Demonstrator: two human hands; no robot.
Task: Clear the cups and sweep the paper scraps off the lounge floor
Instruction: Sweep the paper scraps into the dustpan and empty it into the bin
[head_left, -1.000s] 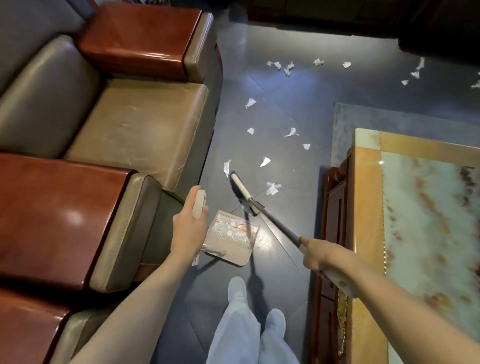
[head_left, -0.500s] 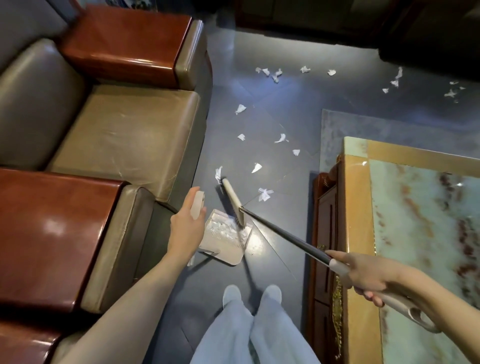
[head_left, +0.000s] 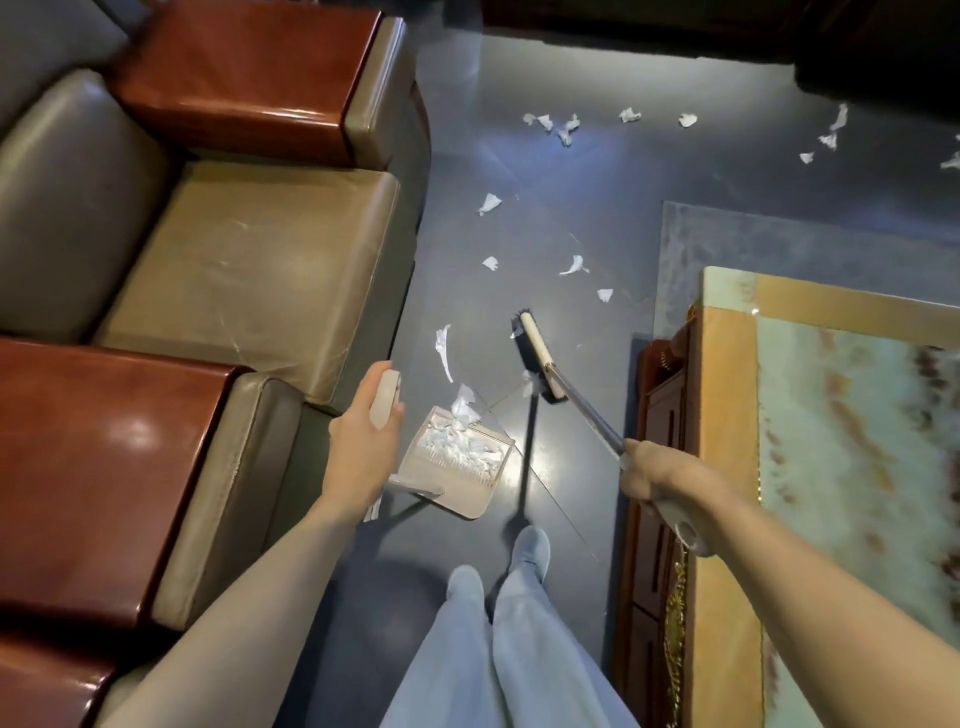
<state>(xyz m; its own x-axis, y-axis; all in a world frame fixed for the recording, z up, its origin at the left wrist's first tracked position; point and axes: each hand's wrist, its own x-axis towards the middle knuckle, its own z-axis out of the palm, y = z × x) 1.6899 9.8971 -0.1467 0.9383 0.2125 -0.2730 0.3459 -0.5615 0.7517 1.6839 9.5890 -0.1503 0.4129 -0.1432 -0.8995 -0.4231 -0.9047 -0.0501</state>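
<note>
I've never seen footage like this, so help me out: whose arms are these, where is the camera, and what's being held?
No machine here: a person wears one camera on the head, looking down at their own arms. The left hand grips the handle of a dustpan that stands on the dark floor and holds paper. The right hand grips a broom, its head just beyond the pan. White paper scraps lie scattered farther ahead. A leather sofa is on the left, a stone-topped table on the right.
</note>
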